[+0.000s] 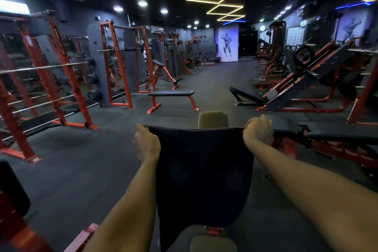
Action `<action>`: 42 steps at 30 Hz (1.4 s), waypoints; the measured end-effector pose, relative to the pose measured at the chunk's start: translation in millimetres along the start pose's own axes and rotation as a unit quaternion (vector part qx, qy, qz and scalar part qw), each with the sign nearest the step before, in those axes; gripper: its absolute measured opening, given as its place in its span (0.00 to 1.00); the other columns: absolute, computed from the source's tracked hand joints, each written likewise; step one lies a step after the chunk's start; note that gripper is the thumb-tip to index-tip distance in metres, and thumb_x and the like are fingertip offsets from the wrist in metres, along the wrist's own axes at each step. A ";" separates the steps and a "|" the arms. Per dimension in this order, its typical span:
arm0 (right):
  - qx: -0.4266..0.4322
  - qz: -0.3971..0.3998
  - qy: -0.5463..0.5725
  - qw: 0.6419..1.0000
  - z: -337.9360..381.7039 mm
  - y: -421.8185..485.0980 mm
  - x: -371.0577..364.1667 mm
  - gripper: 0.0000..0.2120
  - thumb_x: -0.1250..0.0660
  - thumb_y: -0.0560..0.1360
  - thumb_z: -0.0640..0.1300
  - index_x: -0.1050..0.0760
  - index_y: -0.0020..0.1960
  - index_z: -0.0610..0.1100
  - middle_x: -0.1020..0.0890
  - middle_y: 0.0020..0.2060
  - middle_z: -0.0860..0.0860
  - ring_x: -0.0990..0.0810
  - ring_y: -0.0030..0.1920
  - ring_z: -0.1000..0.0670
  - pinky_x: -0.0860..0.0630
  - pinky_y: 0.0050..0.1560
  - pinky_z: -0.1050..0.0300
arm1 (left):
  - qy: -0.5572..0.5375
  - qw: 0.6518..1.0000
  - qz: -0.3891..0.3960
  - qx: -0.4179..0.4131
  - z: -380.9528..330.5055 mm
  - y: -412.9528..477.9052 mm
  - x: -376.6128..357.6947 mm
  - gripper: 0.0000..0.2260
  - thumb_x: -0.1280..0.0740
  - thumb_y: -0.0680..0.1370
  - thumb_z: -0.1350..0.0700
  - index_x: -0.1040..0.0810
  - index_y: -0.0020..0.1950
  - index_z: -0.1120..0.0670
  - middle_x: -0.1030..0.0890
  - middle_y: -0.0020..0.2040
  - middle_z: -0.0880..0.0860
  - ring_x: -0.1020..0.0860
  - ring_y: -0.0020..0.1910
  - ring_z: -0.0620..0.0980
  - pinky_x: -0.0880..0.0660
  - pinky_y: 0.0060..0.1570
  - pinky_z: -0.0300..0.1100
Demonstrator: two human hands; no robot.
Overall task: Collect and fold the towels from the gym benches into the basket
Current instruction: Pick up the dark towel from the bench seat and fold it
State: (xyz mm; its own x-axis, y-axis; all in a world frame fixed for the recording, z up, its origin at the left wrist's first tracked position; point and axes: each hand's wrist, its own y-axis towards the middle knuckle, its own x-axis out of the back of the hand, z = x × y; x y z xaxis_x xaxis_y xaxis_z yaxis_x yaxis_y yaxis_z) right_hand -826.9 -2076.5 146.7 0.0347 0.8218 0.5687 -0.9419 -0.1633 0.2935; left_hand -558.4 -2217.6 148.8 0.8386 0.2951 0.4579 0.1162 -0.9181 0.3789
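Observation:
A dark navy towel hangs spread out in front of me, held up by its two top corners. My left hand pinches the left corner and my right hand grips the right corner, both arms stretched forward. The towel drapes down over a bench with a tan pad behind it and a grey seat pad below. No basket is in view.
A flat black bench on orange legs stands ahead on the dark floor. Orange racks with barbells line the left. Leg-press machines and another bench fill the right. An open aisle runs down the middle.

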 end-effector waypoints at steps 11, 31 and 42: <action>-0.047 -0.043 0.137 0.988 19.2 -1.6 0.0 0.13 0.34 0.77 0.48 0.26 0.56 0.40 0.19 0.52 0.40 0.19 0.54 0.37 0.29 0.46 0.50 | -0.002 0.992 -0.119 -0.032 -27.9 12.6 7.3 0.09 0.48 0.82 0.53 0.32 0.54 0.55 0.23 0.46 0.57 0.23 0.45 0.59 0.28 0.41 0.52; 0.172 0.434 0.260 0.845 63.3 -51.7 -30.0 0.09 0.24 0.71 0.45 0.19 0.47 0.43 0.14 0.40 0.48 0.14 0.41 0.51 0.18 0.41 0.58 | -0.052 0.888 0.443 -0.110 -62.8 -3.1 -14.0 0.16 0.45 0.74 0.71 0.21 0.53 0.62 0.18 0.45 0.65 0.16 0.40 0.63 0.17 0.38 0.51; 0.238 0.426 0.239 0.839 64.3 -35.6 -2.3 0.05 0.35 0.74 0.36 0.22 0.42 0.41 0.22 0.30 0.55 0.25 0.33 0.56 0.27 0.35 0.63 | 0.179 0.834 0.484 -0.196 -10.3 12.6 -27.7 0.30 0.24 0.67 0.55 0.30 0.67 0.48 0.27 0.60 0.47 0.29 0.62 0.49 0.28 0.62 0.52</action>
State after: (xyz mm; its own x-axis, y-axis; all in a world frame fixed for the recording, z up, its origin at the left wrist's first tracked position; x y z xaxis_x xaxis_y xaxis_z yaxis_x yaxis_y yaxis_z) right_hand -772.0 -2107.8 184.3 -0.8293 0.4021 0.3881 -0.3126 -0.9094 0.2743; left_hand -585.6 -2234.6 149.1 0.2177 -0.4096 0.8859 -0.7652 -0.6351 -0.1056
